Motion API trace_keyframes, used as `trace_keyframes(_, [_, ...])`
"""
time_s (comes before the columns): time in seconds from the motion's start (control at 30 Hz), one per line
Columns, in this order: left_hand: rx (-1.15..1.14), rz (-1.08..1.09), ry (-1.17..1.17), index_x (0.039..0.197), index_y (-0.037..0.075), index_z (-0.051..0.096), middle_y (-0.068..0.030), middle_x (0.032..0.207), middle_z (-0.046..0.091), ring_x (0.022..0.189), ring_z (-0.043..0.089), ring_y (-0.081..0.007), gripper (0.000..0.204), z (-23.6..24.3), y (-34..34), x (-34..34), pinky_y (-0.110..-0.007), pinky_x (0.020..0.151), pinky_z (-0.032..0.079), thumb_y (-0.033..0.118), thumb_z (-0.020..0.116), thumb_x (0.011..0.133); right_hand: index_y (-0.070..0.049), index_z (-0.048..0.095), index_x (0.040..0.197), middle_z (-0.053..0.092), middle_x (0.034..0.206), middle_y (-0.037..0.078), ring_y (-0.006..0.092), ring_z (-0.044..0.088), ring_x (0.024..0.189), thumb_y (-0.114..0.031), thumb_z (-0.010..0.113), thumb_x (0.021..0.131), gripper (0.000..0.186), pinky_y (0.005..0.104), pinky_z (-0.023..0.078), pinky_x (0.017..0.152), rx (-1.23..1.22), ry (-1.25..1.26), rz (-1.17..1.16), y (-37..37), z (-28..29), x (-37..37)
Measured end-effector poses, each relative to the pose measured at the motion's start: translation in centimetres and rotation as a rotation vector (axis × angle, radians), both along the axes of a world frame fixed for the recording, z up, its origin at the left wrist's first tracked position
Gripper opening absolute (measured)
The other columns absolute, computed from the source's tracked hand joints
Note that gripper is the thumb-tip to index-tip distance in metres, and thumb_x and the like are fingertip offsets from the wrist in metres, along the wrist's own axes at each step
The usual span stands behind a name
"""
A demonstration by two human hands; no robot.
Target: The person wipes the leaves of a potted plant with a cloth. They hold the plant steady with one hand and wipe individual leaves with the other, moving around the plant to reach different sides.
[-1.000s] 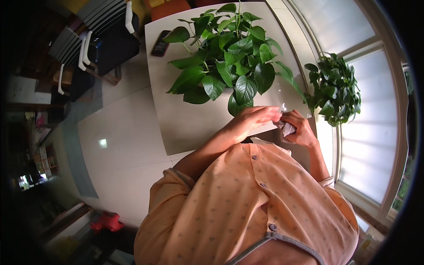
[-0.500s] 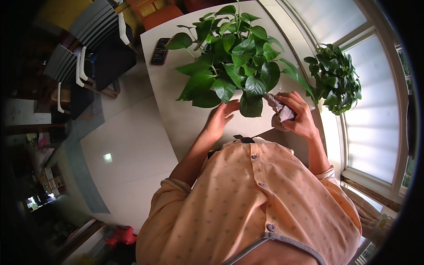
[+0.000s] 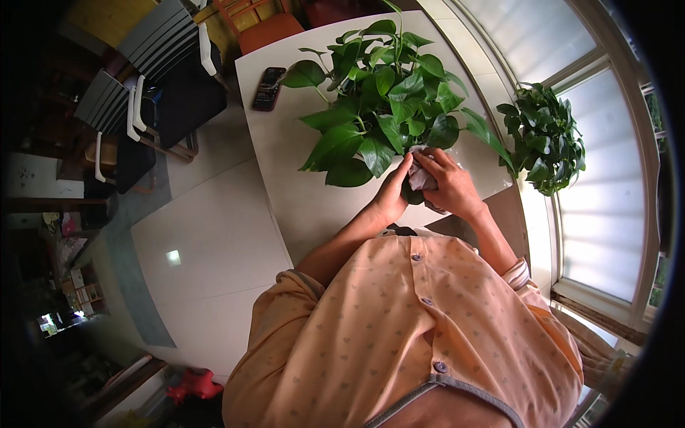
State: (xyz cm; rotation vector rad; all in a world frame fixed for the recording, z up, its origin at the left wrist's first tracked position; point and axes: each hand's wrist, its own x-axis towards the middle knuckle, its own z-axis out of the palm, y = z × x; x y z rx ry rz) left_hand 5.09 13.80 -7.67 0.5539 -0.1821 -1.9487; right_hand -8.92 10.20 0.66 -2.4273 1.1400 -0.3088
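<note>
A leafy green potted plant [image 3: 389,96] stands on the pale table, its pot mostly hidden by foliage. At its near side, my right hand [image 3: 454,187] is closed on a crumpled greyish-pink cloth [image 3: 422,175], pressed against a low-hanging leaf [image 3: 412,194]. My left hand [image 3: 389,197] meets it from the other side, holding the same leaf with the thumb pointing up; its other fingers are largely hidden behind the leaf. Only a dark green part of that leaf shows between the two hands.
A phone [image 3: 268,89] with its screen lit lies at the table's [image 3: 285,157] left edge. A second leafy plant [image 3: 544,139] sits by the window on the right. Grey-backed chairs [image 3: 171,78] stand at the left, and an orange-red chair [image 3: 270,34] is behind the table.
My right hand has moved left with the cloth onto the leaf. My left hand has shifted right and taken hold of the leaf, so both hands are now together.
</note>
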Motion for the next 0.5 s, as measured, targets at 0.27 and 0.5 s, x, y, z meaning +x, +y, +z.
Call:
trace_keyframes(0.27, [0.003,0.066,0.071,0.124,0.009,0.051,-0.0038,0.119,0.057,0.112,0.053,-0.0171,0.054,1.3,0.1,-0.2,-0.035,0.097,0.042,0.052,0.054,0.092,-0.011,0.056,0.124,0.053,0.120,0.008,0.0300,0.053,0.111,-0.005,0.070,0.059,0.067,0.0389,0.050,0.086,-0.071,0.044,0.062,0.5,0.0,0.0])
trace_keyframes(0.5, [0.121,0.007,0.125,0.125,0.008,0.051,-0.0101,0.121,0.058,0.109,0.057,-0.0232,0.055,1.4,-0.3,0.1,-0.041,0.096,0.046,0.054,0.042,0.096,-0.012,0.059,0.121,0.054,0.120,0.008,0.0297,0.053,0.109,-0.002,0.067,0.057,0.065,0.0388,0.049,0.087,-0.056,0.020,0.142,2.0,0.6,-0.7])
